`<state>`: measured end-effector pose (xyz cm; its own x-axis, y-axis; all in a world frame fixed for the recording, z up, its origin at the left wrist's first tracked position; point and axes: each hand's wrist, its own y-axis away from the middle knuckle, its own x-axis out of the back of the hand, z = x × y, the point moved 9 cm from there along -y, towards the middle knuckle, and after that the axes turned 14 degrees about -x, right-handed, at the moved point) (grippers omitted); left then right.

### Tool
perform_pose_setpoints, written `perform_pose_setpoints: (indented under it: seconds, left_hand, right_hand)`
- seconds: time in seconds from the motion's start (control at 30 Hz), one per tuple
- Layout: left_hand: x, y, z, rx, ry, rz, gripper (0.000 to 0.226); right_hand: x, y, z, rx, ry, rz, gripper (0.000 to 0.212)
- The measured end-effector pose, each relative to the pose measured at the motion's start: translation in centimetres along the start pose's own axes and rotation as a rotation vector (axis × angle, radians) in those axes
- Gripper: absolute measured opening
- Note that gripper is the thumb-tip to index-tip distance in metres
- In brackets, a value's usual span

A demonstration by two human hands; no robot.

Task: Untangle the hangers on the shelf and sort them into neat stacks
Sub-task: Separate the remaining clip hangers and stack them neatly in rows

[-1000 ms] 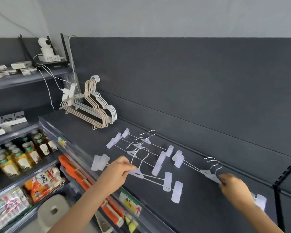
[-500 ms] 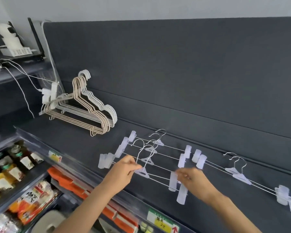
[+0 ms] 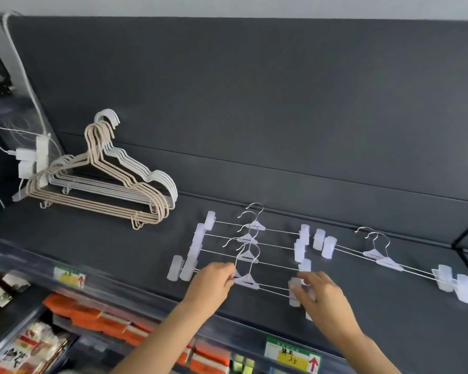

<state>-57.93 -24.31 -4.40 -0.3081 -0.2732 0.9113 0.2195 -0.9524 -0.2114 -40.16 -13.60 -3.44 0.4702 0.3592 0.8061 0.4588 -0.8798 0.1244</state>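
Several clear clip hangers (image 3: 250, 248) with wire bars and metal hooks lie spread on the dark shelf (image 3: 106, 238). My left hand (image 3: 212, 283) pinches the nearest clip hanger close to its hook. My right hand (image 3: 318, 294) grips the clips at that hanger's right end. Two more clip hangers (image 3: 384, 261) lie apart to the right. A stack of beige hangers (image 3: 97, 195) and white hangers (image 3: 146, 174) leans against the back panel at the left.
White plugs and cables (image 3: 31, 157) hang by the left end of the hanger stack. Price labels (image 3: 292, 356) line the shelf's front edge. Packaged goods (image 3: 92, 319) fill the shelves below.
My right hand left the right-hand pair of hangers and came left to the clips of the nearest hanger. My left hand kept its hold. The view swung right.
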Motion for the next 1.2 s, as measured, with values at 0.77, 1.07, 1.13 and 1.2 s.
perform_pose_setpoints:
  seconds: [0.77,1.07,1.13,1.2]
  left_hand:
    - [0.3,-2.5,2.1,-0.080,0.012,0.022,0.007]
    - [1.1,-1.4,1.1,-0.041,-0.219,-0.040,0.021]
    - [1.1,-1.5,1.2,-0.043,-0.296,-0.068,0.022]
    - [0.9,-1.5,1.3,-0.056,-0.356,-0.095,0.024]
  right_hand:
    - [1.7,1.7,1.6,0.086,0.103,0.254,0.013]
    - [1.9,0.9,2.1,0.080,0.081,0.237,0.013]
    - [1.8,0.6,1.8,0.076,0.084,0.207,0.016]
    - [2.0,0.3,1.7,0.074,0.082,0.201,0.016]
